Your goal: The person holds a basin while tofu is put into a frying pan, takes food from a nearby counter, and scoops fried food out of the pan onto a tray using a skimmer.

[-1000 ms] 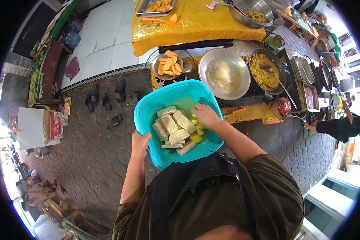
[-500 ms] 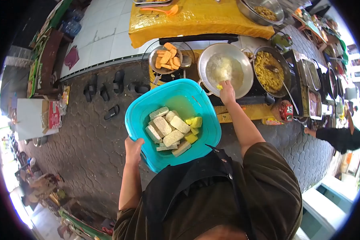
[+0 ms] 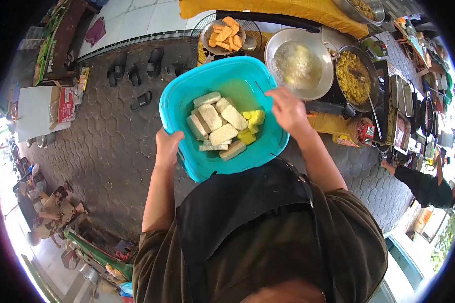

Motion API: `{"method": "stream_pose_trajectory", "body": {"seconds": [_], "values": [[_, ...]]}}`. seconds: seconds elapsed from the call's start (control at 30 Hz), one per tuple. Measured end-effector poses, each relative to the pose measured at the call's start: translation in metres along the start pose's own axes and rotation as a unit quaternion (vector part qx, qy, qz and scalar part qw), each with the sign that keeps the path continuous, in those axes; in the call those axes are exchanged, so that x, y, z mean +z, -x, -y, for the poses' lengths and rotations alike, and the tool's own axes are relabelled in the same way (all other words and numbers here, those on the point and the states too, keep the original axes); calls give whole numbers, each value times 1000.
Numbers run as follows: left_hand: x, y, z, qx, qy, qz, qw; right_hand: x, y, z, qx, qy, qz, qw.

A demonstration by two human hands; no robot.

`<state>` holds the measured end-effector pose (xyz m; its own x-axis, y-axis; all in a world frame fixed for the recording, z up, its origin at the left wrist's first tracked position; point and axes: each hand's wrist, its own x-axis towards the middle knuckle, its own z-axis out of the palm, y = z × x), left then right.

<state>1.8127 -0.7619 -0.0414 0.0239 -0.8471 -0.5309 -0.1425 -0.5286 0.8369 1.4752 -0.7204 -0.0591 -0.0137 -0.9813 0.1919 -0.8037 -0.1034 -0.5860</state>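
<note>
My left hand [image 3: 168, 146] is closed on the left rim of a turquoise plastic tub [image 3: 174, 96], thumb over the edge. Pale tempeh blocks [image 3: 210, 117] are piled inside, beside yellow tofu pieces [image 3: 255, 117] and some yellowish liquid. Over the tub's right rim is my right hand [image 3: 288, 110], its fingers slightly apart and bent toward the inside; I see nothing in them. Just beyond it stands a wide metal pan [image 3: 324, 83] of bubbling oil with pale yellow pieces frying in it.
Fried orange-brown pieces [image 3: 224, 34] sit in a strainer behind the tub. Right of the oil pan, a second pan [image 3: 352, 78] holds yellow food and a long-handled utensil. Black sandals [image 3: 141, 100] lie on the paving at left. Another person [image 3: 429, 187] is at far right.
My right hand has come back from over the oil pan to the tub's right rim, and the yellow piece it pinched is gone from its fingers. My left hand keeps its grip.
</note>
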Motion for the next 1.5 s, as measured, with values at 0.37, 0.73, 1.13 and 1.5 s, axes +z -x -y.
{"method": "stream_pose_trajectory", "body": {"seconds": [0.37,0.73,1.13,1.5], "values": [[-10,-3,-7,50,-21,62,997,60,8,23,-8,137,391,910],[-14,-7,-4,42,-46,75,995,80,-4,34,16,198,368,909],[-5,-11,-6,11,-24,70,997,52,15,22,64,18,147,987],[-2,-8,12,6,14,10,1000,23,-53,-104,319,-196,-125,919]]}}
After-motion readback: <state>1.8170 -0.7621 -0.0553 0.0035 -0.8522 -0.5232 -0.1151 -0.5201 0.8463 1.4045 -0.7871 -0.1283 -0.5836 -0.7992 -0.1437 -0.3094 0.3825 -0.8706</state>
